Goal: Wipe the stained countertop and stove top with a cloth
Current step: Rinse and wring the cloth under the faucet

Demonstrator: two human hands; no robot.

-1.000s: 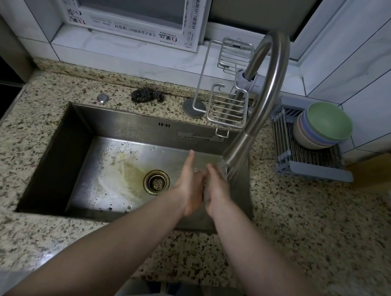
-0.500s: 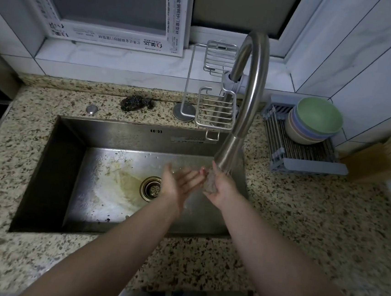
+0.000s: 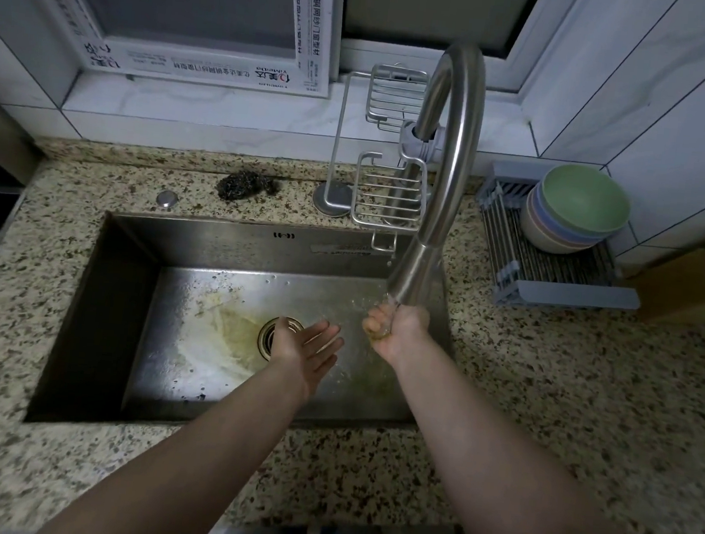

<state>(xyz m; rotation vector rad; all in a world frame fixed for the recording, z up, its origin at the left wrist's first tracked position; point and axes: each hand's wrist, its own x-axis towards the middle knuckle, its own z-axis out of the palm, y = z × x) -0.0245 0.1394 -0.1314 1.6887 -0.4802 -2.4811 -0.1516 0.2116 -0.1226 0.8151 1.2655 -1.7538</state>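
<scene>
So from where I'm sitting this is a hand rinse at the sink, and I don't see the cloth anywhere in view; the granite countertop [image 3: 543, 414] wraps round the basin, and the dark strip at the far left edge could be the stove top, but I can't tell for sure. Going left to right: there's a steel wool scrubber [image 3: 244, 184] on the back ledge, well apart from everything; the stainless sink [image 3: 118, 309] has a yellowish stain on its floor just beside the drain [image 3: 268, 338]; the left hand [image 3: 306, 348] hovers over the drain, palm up, fingers straight and loosely spread, gripping nothing; the right hand [image 3: 396, 329] is cupped right under the faucet [image 3: 446, 168] spout with fingers curled inward, water splashing into it, and I see nothing in it but water. Further right a wire caddy [image 3: 388, 192] sits behind the faucet, then a stack of bowls [image 3: 575, 215] on a drying rack [image 3: 555, 286]. My take on doing this well: keep both hands low inside the basin so spray doesn't hit the granite; bring the left under the stream rather than leaving it off to the side; shake off over the drain; then go find the cloth before touching the counter with dripping hands.
</scene>
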